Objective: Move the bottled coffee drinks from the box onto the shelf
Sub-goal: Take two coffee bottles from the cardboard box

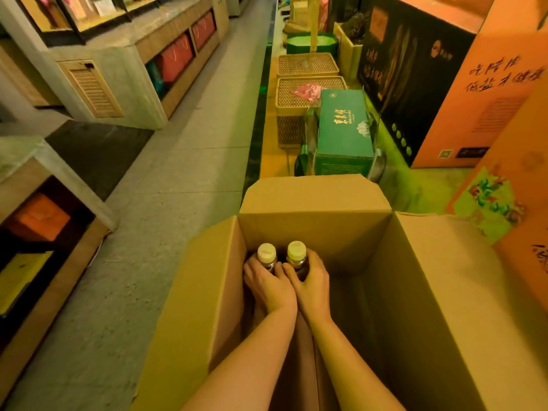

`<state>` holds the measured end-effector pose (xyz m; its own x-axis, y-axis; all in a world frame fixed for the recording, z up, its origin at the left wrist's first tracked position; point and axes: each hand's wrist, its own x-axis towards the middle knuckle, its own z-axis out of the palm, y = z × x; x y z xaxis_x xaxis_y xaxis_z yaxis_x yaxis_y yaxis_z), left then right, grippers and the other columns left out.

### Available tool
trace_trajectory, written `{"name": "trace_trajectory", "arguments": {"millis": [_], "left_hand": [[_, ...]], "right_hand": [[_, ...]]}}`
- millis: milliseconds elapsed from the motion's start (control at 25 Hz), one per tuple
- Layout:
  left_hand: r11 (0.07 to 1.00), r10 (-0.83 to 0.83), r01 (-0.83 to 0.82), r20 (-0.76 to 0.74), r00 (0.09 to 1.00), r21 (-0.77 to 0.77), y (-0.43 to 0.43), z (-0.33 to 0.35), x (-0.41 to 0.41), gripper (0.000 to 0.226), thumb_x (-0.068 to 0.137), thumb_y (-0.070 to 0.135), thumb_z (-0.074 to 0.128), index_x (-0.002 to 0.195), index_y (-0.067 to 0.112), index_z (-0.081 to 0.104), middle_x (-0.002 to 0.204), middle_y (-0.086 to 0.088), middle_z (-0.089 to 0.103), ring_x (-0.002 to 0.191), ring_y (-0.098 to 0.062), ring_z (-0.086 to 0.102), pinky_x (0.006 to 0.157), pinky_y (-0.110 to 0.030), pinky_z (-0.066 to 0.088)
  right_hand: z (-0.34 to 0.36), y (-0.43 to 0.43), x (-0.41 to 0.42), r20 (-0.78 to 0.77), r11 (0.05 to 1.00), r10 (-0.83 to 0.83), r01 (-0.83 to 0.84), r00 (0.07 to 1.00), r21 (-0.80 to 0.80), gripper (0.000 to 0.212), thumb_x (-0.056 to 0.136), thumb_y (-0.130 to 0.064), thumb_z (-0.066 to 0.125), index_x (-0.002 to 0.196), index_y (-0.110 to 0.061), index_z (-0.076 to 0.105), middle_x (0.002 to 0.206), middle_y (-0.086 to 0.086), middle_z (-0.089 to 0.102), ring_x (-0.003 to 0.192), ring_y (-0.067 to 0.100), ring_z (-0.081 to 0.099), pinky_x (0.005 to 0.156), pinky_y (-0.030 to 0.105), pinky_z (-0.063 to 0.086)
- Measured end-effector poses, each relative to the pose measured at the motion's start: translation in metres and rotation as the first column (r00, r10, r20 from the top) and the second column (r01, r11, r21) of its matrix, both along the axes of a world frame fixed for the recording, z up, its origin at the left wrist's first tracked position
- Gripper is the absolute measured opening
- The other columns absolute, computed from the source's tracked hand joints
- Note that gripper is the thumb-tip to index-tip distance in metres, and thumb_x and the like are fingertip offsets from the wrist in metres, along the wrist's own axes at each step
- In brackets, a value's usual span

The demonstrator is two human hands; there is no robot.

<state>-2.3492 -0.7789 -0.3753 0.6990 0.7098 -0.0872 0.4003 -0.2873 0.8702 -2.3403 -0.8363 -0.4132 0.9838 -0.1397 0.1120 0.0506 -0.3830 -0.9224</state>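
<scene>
Beyond the cardboard box (314, 215), a green carton (344, 129) bears gold Chinese characters. Right of the box, an orange carton (501, 108) shows two brush-script lines.

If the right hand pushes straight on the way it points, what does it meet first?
The right hand grips a yellow-capped bottle; pushed on, that bottle would likely meet the far wall of the cardboard box, though the gap between them is hard to judge.

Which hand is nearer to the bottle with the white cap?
Left. The left hand grips the white-capped bottle; the right hand is beside it, gripping the yellow-capped bottle.
</scene>
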Motion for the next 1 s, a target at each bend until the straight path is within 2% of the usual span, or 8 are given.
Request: {"name": "trace_trajectory", "arguments": {"millis": [240, 360, 440, 520, 640, 720, 880, 1000], "left_hand": [[0.993, -0.022, 0.016, -0.052, 0.998, -0.115, 0.010, 0.006, -0.003, 0.044, 0.088, 0.016, 0.060, 0.128, 0.008, 0.044, 0.127, -0.014, 0.057, 0.120, -0.031, 0.051, 0.095, -0.038, 0.039], [0.980, -0.104, 0.099, -0.020, 0.994, -0.172, 0.006, 0.022, -0.010, 0.040, 0.088, 0.016, 0.061, 0.125, 0.012, 0.047, 0.122, -0.010, 0.060, 0.117, -0.028, 0.054, 0.094, -0.038, 0.041], [0.962, -0.180, 0.183, 0.035, 0.983, -0.204, 0.002, 0.037, -0.016, 0.031, 0.087, 0.017, 0.062, 0.116, 0.016, 0.051, 0.115, -0.006, 0.064, 0.111, -0.025, 0.059, 0.089, -0.035, 0.046], [0.946, -0.251, 0.264, 0.088, 0.964, -0.191, -0.001, 0.059, -0.023, 0.030, 0.086, 0.019, 0.063, 0.114, 0.018, 0.053, 0.114, -0.004, 0.065, 0.110, -0.022, 0.059, 0.082, -0.030, 0.043], [0.921, -0.340, 0.369, 0.199, 0.919, -0.129, 0.003, 0.104, -0.032, 0.036, 0.085, 0.028, 0.065, 0.117, 0.018, 0.054, 0.115, -0.003, 0.063, 0.112, -0.020, 0.056, 0.083, -0.027, 0.040], [0.894, -0.383, 0.432, 0.300, 0.874, -0.117, 0.016, 0.136, -0.034, 0.036, 0.083, 0.033, 0.066, 0.114, 0.018, 0.057, 0.112, 0.000, 0.063, 0.109, -0.017, 0.057, 0.085, -0.026, 0.042], [0.866, -0.370, 0.485, 0.495, 0.786, -0.123, 0.073, 0.205, -0.026, 0.035, 0.078, 0.034, 0.071, 0.108, 0.019, 0.060, 0.104, 0.004, 0.064, 0.099, -0.012, 0.058, 0.083, -0.026, 0.046], [0.859, -0.368, 0.503, 0.569, 0.735, -0.094, 0.153, 0.249, -0.009, 0.034, 0.076, 0.032, 0.073, 0.104, 0.017, 0.062, 0.097, 0.006, 0.065, 0.093, -0.010, 0.060, 0.080, -0.026, 0.049]], "right_hand": [[0.009, -0.003, -0.003, 0.014, 0.999, 0.019, -0.019, 1.000, -0.039, 0.039, 0.079, -0.028, 0.072, 0.114, -0.012, 0.059, 0.107, 0.000, 0.065, 0.100, 0.014, 0.060, 0.085, 0.030, 0.051], [0.028, -0.012, -0.008, 0.012, 0.997, -0.003, 0.004, 1.000, -0.081, 0.039, 0.079, -0.029, 0.072, 0.113, -0.014, 0.060, 0.105, -0.001, 0.066, 0.099, 0.013, 0.061, 0.084, 0.032, 0.052], [0.050, -0.022, -0.013, 0.041, 0.994, -0.034, 0.038, 0.999, -0.106, 0.033, 0.079, -0.029, 0.071, 0.109, -0.018, 0.060, 0.101, -0.005, 0.066, 0.095, 0.011, 0.061, 0.081, 0.034, 0.053], [0.080, -0.031, -0.020, 0.089, 0.984, -0.086, 0.099, 0.992, -0.151, 0.031, 0.079, -0.028, 0.072, 0.106, -0.021, 0.059, 0.098, -0.007, 0.065, 0.092, 0.010, 0.061, 0.081, 0.036, 0.053], [0.136, -0.036, -0.030, 0.188, 0.951, -0.180, 0.220, 0.966, -0.219, 0.027, 0.078, -0.030, 0.073, 0.100, -0.021, 0.060, 0.090, -0.007, 0.064, 0.085, 0.012, 0.061, 0.076, 0.041, 0.055], [0.176, -0.028, -0.033, 0.270, 0.934, -0.195, 0.262, 0.943, -0.243, 0.032, 0.078, -0.033, 0.072, 0.106, -0.020, 0.061, 0.094, -0.005, 0.067, 0.087, 0.014, 0.063, 0.076, 0.041, 0.056], [0.259, 0.022, -0.028, 0.384, 0.930, -0.162, 0.271, 0.909, -0.249, 0.039, 0.078, -0.034, 0.072, 0.112, -0.015, 0.064, 0.102, 0.000, 0.069, 0.091, 0.011, 0.061, 0.079, 0.028, 0.051], [0.309, 0.094, -0.011, 0.411, 0.960, -0.118, 0.210, 0.904, -0.186, 0.036, 0.079, -0.034, 0.070, 0.108, -0.013, 0.066, 0.101, 0.003, 0.070, 0.092, 0.015, 0.063, 0.083, 0.035, 0.053]]}}
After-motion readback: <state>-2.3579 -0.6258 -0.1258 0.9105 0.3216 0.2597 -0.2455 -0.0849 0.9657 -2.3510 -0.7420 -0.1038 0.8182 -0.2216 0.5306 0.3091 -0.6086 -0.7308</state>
